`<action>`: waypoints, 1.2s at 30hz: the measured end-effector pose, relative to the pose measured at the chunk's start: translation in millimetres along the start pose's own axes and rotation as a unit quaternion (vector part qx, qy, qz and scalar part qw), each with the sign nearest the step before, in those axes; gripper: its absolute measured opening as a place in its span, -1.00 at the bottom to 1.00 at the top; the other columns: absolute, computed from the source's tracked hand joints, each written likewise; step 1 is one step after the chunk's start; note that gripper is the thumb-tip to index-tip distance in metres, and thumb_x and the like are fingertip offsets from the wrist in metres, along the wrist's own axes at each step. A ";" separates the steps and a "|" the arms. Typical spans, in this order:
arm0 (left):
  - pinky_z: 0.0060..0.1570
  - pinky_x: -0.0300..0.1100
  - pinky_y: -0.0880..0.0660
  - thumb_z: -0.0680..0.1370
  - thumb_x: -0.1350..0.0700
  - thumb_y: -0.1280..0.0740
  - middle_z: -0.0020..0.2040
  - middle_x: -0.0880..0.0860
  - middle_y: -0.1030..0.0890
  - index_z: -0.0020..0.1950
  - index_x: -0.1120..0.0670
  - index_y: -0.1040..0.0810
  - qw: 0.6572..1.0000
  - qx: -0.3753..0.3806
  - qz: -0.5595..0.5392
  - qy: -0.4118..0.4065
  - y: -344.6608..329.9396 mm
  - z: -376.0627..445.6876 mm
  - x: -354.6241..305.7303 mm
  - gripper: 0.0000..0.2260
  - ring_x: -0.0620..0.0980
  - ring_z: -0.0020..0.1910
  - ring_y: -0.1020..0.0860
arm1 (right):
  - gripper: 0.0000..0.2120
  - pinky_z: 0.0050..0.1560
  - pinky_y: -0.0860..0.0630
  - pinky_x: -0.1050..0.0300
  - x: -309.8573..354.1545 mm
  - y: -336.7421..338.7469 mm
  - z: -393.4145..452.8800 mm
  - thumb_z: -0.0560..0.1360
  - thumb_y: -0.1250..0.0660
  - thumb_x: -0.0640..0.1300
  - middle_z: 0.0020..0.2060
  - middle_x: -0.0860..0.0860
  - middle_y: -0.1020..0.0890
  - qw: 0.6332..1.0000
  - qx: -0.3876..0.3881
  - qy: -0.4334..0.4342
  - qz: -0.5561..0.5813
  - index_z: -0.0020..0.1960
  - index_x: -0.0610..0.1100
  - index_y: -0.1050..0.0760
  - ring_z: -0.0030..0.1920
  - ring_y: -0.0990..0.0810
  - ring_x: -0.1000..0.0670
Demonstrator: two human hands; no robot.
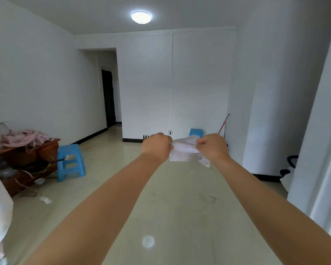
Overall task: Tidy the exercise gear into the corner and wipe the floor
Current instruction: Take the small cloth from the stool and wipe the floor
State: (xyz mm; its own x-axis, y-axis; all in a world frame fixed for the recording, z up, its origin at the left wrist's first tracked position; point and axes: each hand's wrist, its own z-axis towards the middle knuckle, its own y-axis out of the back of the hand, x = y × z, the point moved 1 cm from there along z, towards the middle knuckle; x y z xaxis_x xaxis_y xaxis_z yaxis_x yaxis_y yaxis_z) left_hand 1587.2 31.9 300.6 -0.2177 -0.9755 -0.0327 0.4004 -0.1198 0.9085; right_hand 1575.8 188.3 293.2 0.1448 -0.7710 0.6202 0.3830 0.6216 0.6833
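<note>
head view: both hands, left [157,147] and right [211,147], pinch what looks like a white wipe [183,152] above bare floor [180,197].

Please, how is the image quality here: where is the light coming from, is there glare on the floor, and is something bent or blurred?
Head view: a lit ceiling lamp lights the room evenly; it reflects as a round glare spot on the glossy floor. The wide lens bows the right-hand wall edges and stretches the forearms. The left hand, right hand and white cloth look slightly soft.
</note>
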 end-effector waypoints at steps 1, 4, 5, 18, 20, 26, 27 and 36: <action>0.02 -0.12 -0.46 0.63 0.10 -0.12 0.16 0.16 -0.53 0.18 0.15 -0.53 1.000 0.000 -0.004 -0.001 -9.0 27.2 6.9 -0.74 0.15 0.16 -0.52 | -0.80 -0.19 -0.42 0.24 -3.1 -9.2 28.0 0.49 -0.24 -0.28 -0.11 -0.07 -0.66 1.000 0.001 -0.002 -0.013 -0.09 -0.22 -0.65 0.08 -0.56 -0.09; 0.04 -0.10 -0.46 0.63 0.10 -0.12 0.16 0.16 -0.54 0.17 0.16 -0.53 1.000 0.008 -0.012 -0.001 -37.0 107.2 22.7 -0.74 0.15 0.17 -0.52 | -0.69 -0.45 -0.16 0.36 -10.9 -33.4 107.1 0.48 -0.22 -0.30 -0.41 0.05 -0.45 0.999 -0.003 0.000 -0.036 -0.42 -0.11 -0.45 -0.12 -0.43 -0.08; 0.04 -0.10 -0.46 0.63 0.10 -0.12 0.16 0.16 -0.54 0.16 0.16 -0.53 1.000 0.013 -0.014 -0.003 -47.6 132.7 26.3 -0.74 0.14 0.16 -0.52 | -0.71 -0.43 -0.21 0.36 -16.7 -42.4 132.6 0.48 -0.21 -0.30 -0.41 0.06 -0.44 0.999 -0.003 -0.003 -0.039 -0.38 -0.12 -0.49 -0.12 -0.43 -0.05; 0.06 -0.09 -0.47 0.65 0.13 -0.07 0.17 0.16 -0.53 0.17 0.19 -0.51 0.999 0.039 0.030 -0.022 -238.9 474.1 32.5 -0.72 0.14 0.15 -0.53 | -0.78 -0.18 -0.36 0.15 -147.1 -160.3 466.1 0.48 -0.20 -0.32 -0.24 -0.14 -0.57 0.998 0.001 0.027 -0.062 -0.14 -0.29 -0.63 -0.10 -0.52 -0.08; 0.07 -0.07 -0.47 0.64 0.16 -0.07 0.18 0.17 -0.52 0.16 0.20 -0.51 0.997 0.044 0.048 -0.032 -260.0 532.1 27.9 -0.74 0.15 0.14 -0.53 | -0.69 -0.35 -0.21 0.13 -169.3 -173.1 520.2 0.47 -0.19 -0.33 -0.45 -0.07 -0.37 0.997 0.003 0.014 -0.076 -0.44 -0.22 -0.42 -0.23 -0.39 -0.05; 0.06 -0.09 -0.48 0.64 0.17 -0.07 0.16 0.15 -0.52 0.14 0.19 -0.52 0.997 0.045 0.062 -0.033 -318.1 698.5 33.7 -0.74 0.15 0.14 -0.53 | -0.76 -0.19 -0.42 0.13 -211.2 -211.6 688.9 0.48 -0.19 -0.30 -0.25 -0.22 -0.61 0.998 -0.016 0.017 -0.059 -0.24 -0.25 -0.62 -0.11 -0.55 -0.17; 0.06 -0.09 -0.48 0.64 0.16 -0.07 0.15 0.16 -0.53 0.13 0.20 -0.53 0.997 0.042 0.059 -0.030 -331.2 725.0 37.3 -0.73 0.15 0.14 -0.53 | -0.71 -0.30 -0.35 0.22 -218.2 -220.6 713.9 0.49 -0.18 -0.29 -0.35 -0.16 -0.56 0.997 -0.014 0.024 -0.066 -0.34 -0.19 -0.56 -0.15 -0.51 -0.16; -0.12 -0.15 -0.45 0.65 0.11 -0.04 -0.05 0.15 -0.44 0.15 0.18 -0.54 0.994 0.067 0.062 -0.053 -473.3 981.4 62.0 -0.69 0.11 0.06 -0.52 | -0.77 -0.26 -0.24 0.08 -306.5 -322.5 967.1 0.49 -0.19 -0.26 -0.32 -0.21 -0.50 0.997 -0.027 0.015 -0.075 -0.14 -0.37 -0.57 -0.21 -0.46 -0.12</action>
State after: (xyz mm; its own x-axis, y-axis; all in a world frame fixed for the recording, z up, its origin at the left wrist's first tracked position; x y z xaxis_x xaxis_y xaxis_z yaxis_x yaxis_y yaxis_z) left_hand 510.6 209.3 277.5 -0.2693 -0.9553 0.1216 0.3105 0.0334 0.9500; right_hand 525.6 358.2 255.3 0.1086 -0.8586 0.5010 0.4499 0.4919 0.7454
